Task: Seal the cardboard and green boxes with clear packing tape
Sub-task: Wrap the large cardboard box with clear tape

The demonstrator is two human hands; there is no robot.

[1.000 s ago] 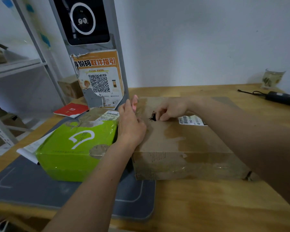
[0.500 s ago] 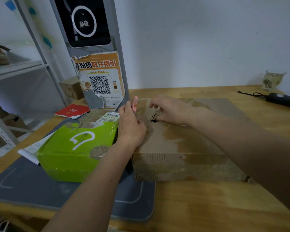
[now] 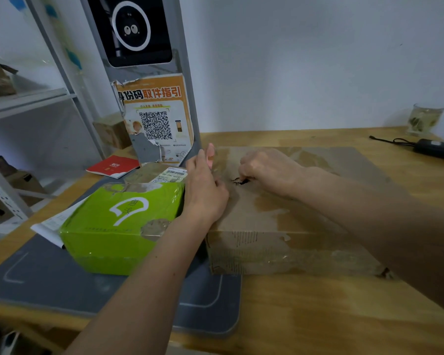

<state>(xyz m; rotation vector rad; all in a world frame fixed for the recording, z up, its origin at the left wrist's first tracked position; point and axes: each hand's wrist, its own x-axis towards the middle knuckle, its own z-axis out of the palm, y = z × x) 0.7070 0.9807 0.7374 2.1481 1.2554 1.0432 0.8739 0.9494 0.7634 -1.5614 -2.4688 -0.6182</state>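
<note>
A large flat cardboard box (image 3: 280,221) lies on the wooden table, with old tape and a black torn mark (image 3: 240,181) on its top. A green box (image 3: 118,226) wrapped in glossy film sits to its left, touching it. My left hand (image 3: 205,188) rests at the cardboard box's left top edge, fingers curled round a pink-rimmed tape roll (image 3: 210,155) that is mostly hidden. My right hand (image 3: 267,167) is knuckles-up on the box top, its curled fingertips pinching a glossy strip of clear tape beside the black mark.
A grey mat (image 3: 62,283) lies under the green box and the cardboard box's left end. A kiosk post with a QR poster (image 3: 157,119) stands behind. Nearby are a small labelled parcel (image 3: 162,174), a red booklet (image 3: 113,166), a black corded device (image 3: 436,149), a glass (image 3: 424,119) and left shelving (image 3: 23,101).
My right hand reached left toward the left hand, then drew back to the black mark with fingers curled. The left hand and both boxes stayed put.
</note>
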